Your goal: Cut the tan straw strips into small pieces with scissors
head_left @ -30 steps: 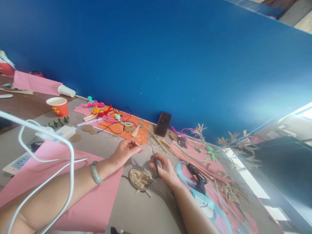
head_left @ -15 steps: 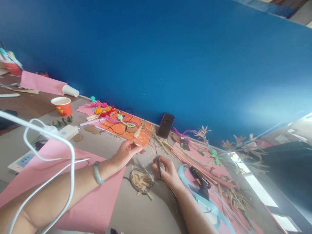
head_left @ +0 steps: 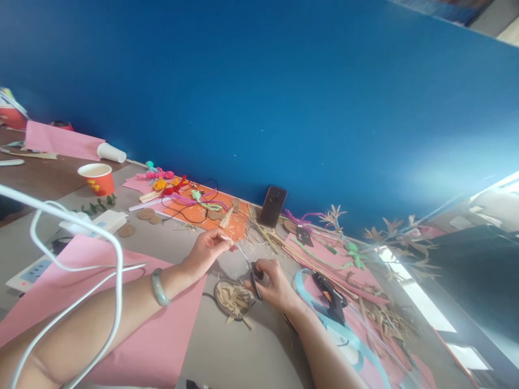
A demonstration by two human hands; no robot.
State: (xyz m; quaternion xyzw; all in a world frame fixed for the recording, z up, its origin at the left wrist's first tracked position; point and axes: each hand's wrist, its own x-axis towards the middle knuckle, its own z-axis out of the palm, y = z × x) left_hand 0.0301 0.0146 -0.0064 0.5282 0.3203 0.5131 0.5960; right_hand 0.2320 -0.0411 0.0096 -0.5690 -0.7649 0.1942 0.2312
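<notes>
My right hand (head_left: 272, 283) is closed around the dark handles of a pair of scissors (head_left: 254, 281). Their thin blades point up and left, with the tips close to the fingers of my left hand (head_left: 211, 249). That hand, with a jade-green bangle at the wrist, is pinched; a small pale bit shows at its fingertips, too small to name. Below and between the hands lies a round dark-rimmed piece (head_left: 232, 300) filled with straw-coloured strips.
A pink sheet (head_left: 154, 335) lies under my left forearm, and a white cable (head_left: 120, 281) crosses in front. A phone (head_left: 273, 206) leans on the blue wall. Stalks, a black glue gun (head_left: 330, 297) and blue ribbon (head_left: 302, 286) lie right; a paper cup (head_left: 97, 181) stands left.
My right hand has turned the scissors so the blades tilt left, with the tips now near my left fingertips. My left hand stays pinched in nearly the same place.
</notes>
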